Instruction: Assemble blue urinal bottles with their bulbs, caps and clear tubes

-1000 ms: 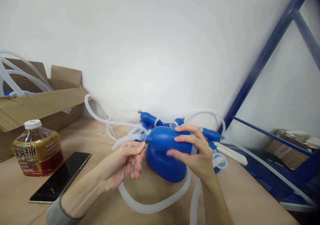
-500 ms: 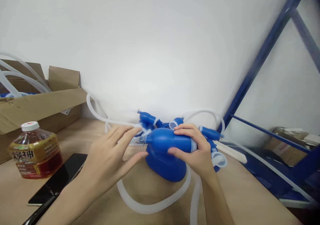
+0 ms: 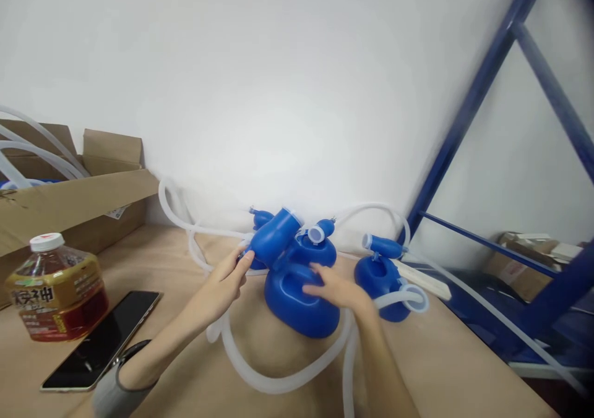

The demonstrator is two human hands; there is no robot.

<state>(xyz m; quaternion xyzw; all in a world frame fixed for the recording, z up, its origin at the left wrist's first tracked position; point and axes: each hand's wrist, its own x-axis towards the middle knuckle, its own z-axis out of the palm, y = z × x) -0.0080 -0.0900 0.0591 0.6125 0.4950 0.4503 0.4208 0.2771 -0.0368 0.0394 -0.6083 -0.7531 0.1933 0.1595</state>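
Observation:
My left hand (image 3: 231, 277) is closed round the narrow end of a blue plastic funnel cup (image 3: 275, 237), which tilts up to the right with its pale-rimmed wide end highest. Below the cup a blue plastic bottle (image 3: 301, 303) with a moulded handle hollow lies on the table. Over the bottle's right side, my right hand (image 3: 341, 291) has its thumb and fingers apart; whether they touch the bottle I cannot tell. A translucent white hose (image 3: 283, 386) curves across the table in front of the bottle.
More blue bottles (image 3: 378, 276) with funnel cups and hoses stand behind and to the right. At left are a cardboard box (image 3: 93, 189) of hoses, a drink bottle (image 3: 60, 294) and a phone (image 3: 102, 341). A blue metal frame (image 3: 477, 102) rises beyond the table's right edge.
The funnel cup has swung from lying level to tilting up to the right. My left hand has taken its narrow end; my right hand has let go and dropped to the bottle.

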